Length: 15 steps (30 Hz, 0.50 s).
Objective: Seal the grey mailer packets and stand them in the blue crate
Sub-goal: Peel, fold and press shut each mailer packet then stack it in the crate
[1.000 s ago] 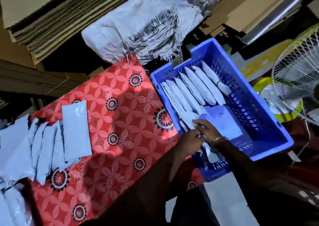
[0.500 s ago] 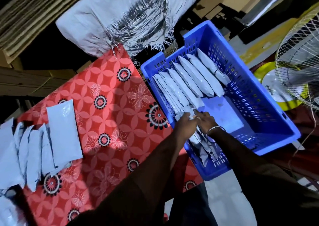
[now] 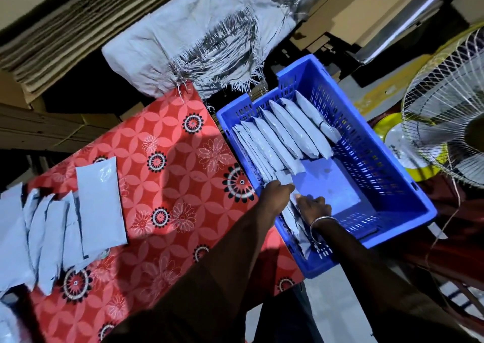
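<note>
- Both hands reach into the crate (image 3: 400, 185) at its near-left wall.
- Left hand (image 3: 276, 192) has its fingers curled round a packet (image 3: 285, 177) standing on edge there.
- Right hand (image 3: 313, 206) lies on the packets just below it; whether it grips one, I cannot tell.
- Sealed packets (image 3: 293, 130) stand in a row along the crate's far-left side.
- More mailers (image 3: 99, 201) lie on the red cloth (image 3: 170, 185).

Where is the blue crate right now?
The blue crate sits right of centre in the head view, against the red flowered table, with a fan on its right.
</note>
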### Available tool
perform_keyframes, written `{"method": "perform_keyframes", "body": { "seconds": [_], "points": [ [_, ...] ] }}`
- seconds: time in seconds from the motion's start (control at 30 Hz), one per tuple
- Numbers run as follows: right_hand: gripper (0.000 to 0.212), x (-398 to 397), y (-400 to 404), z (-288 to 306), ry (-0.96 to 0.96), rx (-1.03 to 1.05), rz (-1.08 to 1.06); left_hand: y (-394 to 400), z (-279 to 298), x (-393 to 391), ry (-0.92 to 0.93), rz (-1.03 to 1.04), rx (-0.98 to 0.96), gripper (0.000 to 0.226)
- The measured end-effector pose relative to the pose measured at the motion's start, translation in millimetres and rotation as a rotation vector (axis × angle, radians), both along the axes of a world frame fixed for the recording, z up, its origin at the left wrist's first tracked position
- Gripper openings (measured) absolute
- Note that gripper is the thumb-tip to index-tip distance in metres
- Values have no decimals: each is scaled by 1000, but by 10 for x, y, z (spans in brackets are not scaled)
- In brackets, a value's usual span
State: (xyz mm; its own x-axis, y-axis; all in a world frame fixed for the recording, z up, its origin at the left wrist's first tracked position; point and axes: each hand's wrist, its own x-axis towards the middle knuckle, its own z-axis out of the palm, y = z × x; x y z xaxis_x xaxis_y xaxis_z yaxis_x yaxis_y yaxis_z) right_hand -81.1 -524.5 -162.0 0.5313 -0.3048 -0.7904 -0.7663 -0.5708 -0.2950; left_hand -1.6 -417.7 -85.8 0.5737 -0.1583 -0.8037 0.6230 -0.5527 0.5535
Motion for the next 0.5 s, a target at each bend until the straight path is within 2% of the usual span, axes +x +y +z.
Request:
{"method": "perform_keyframes", "body": {
  "seconds": [0.07,0.17,0.27,0.4,0.5],
  "points": [
    [47,28,-27,135,-111,-28,-58,50,153,-9,-34,28,-36,32],
    [51,136,-10,478,-280,-12,-231,198,359,-52,-55,108,-113,29],
    [53,237,93,777,-508,-70,-241,459,594,-109,-70,118,-238,19],
    [57,333,343,1335,-685,-100,-213,992,824,-228,-76,194,-350,8],
    [69,385,637,1642,-788,-24,-174,1467,1006,-312,-116,241,-391,19]
  ]
}}
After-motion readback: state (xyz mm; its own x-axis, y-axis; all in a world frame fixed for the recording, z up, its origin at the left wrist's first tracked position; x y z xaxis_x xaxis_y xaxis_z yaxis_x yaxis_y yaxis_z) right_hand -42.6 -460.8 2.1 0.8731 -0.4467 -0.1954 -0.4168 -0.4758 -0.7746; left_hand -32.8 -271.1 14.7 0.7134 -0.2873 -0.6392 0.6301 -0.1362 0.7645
